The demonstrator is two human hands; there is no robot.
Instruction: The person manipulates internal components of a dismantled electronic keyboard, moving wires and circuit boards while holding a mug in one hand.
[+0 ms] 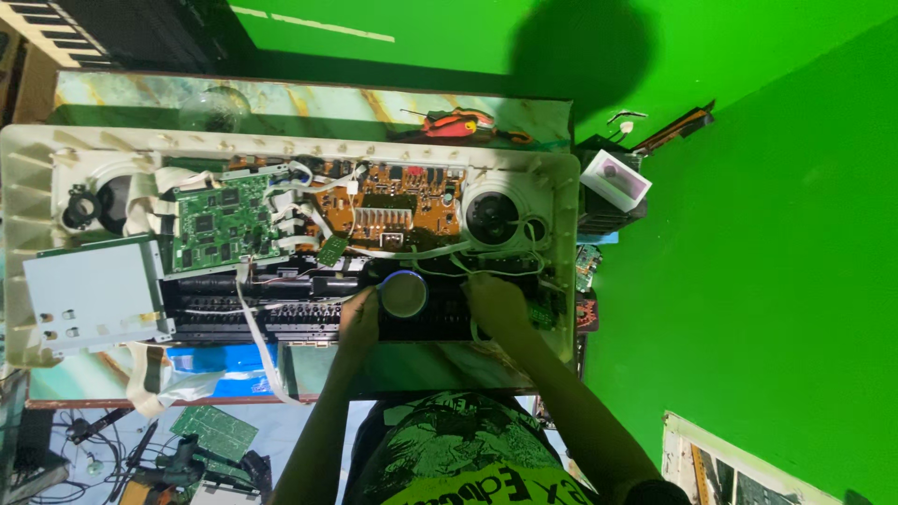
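Left hand (358, 316) curls its fingers against the rim of a round dark-lensed lamp (404, 294) — the lamp sits just right of that grip, on the black key mechanism (253, 313) of the opened keyboard shell (28, 187). Right hand (496, 304) rests just past the lamp's other side, fingers bent onto white wires (491, 273); whether it pinches them cannot be told. Beyond both hands — orange circuit board (393, 210), speaker (493, 215). Green board (220, 223) farther left.

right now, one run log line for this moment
left hand: holds round dark part | right hand: on wiring inside open keyboard casing | brown circuit board beyond
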